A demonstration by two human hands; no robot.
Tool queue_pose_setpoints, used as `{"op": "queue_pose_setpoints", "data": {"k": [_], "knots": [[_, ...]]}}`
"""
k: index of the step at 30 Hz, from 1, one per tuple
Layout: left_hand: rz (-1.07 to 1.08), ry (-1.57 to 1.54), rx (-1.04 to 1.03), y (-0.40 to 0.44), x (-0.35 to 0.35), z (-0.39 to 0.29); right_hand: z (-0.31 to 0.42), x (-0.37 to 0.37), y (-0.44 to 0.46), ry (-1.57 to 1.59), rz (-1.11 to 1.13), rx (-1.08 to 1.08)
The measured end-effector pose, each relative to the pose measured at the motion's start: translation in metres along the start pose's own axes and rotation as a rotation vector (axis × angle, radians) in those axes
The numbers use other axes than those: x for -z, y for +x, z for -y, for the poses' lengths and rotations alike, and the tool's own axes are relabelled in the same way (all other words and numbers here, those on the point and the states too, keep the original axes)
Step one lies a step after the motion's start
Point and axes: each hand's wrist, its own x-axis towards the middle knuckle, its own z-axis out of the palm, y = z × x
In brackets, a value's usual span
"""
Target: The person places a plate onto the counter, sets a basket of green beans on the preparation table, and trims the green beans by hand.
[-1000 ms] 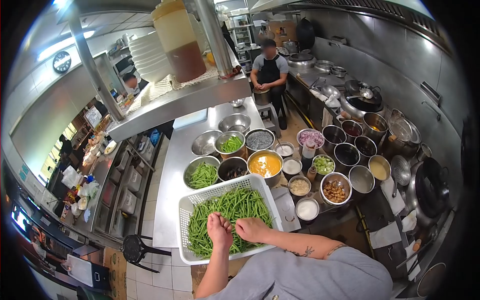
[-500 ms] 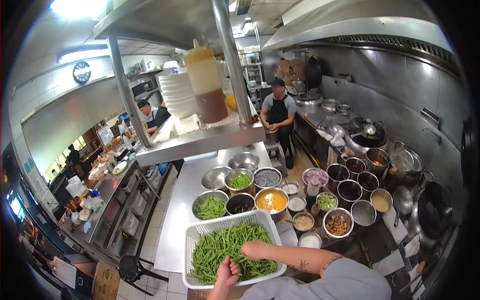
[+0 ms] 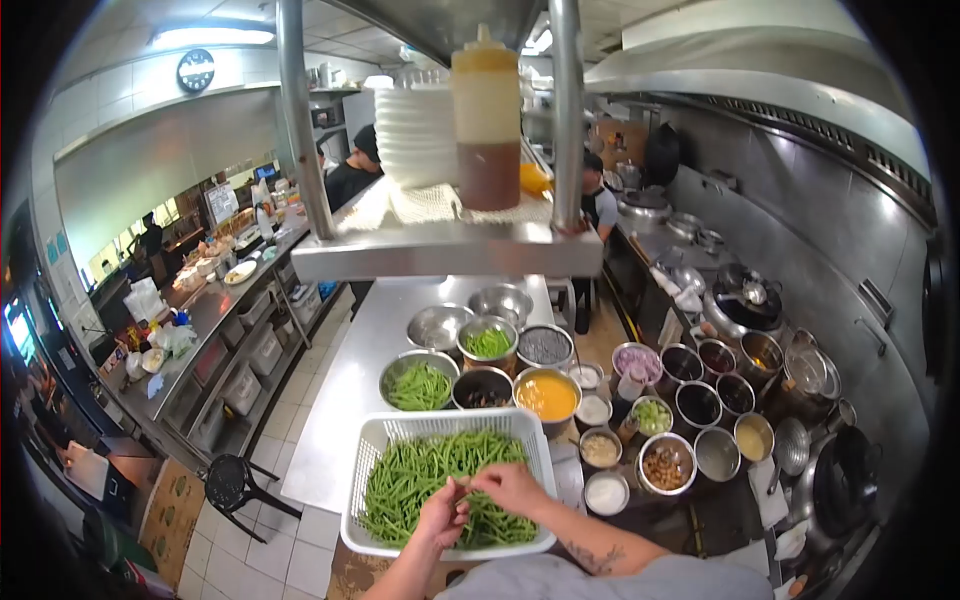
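A white perforated basket full of green beans sits at the near end of the steel table. Over the beans, my left hand is closed, its fingertips pinched around something too small to name. Close beside it on the right, my right hand is also closed, fingertips together near the left ones; what they hold is too small to make out. Just beyond the basket stand a bowl of cut green beans, a pot of dark pieces and a pot of orange liquid.
An overhead shelf carries stacked white containers and a squeeze bottle. Seasoning bowls and sauce pots stand at right, near woks. A black stool is at left. Two people are partly visible behind the shelf.
The view has swung left. My hands have come together over the beans; half a second ago the right hand was reaching among them, apart from the left.
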Motion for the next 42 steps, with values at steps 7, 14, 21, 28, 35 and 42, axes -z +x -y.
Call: {"op": "queue_pose_setpoints", "data": {"k": [7, 14, 21, 28, 35, 42], "knots": [[-0.090, 0.196, -0.201, -0.006, -0.018, 0.004, -0.038, -0.022, -0.022, -0.141, 0.045, 0.087], [-0.018, 0.483, -0.398, -0.015, -0.046, 0.002, -0.051, -0.013, -0.022, -0.168, -0.039, -0.026], [0.070, 0.507, -0.386, -0.019, -0.044, 0.004, -0.075, -0.007, 0.003, 0.051, -0.342, -0.151], [-0.149, 0.150, -0.315, -0.002, -0.022, 0.011, -0.055, -0.012, -0.001, 0.183, -0.353, -0.119], [-0.142, 0.228, -0.165, -0.005, -0.053, -0.002, -0.043, -0.011, -0.018, 0.034, -0.206, 0.047], [-0.151, 0.152, -0.276, 0.017, -0.022, 0.012, -0.042, -0.018, -0.036, 0.016, -0.088, -0.049]]}}
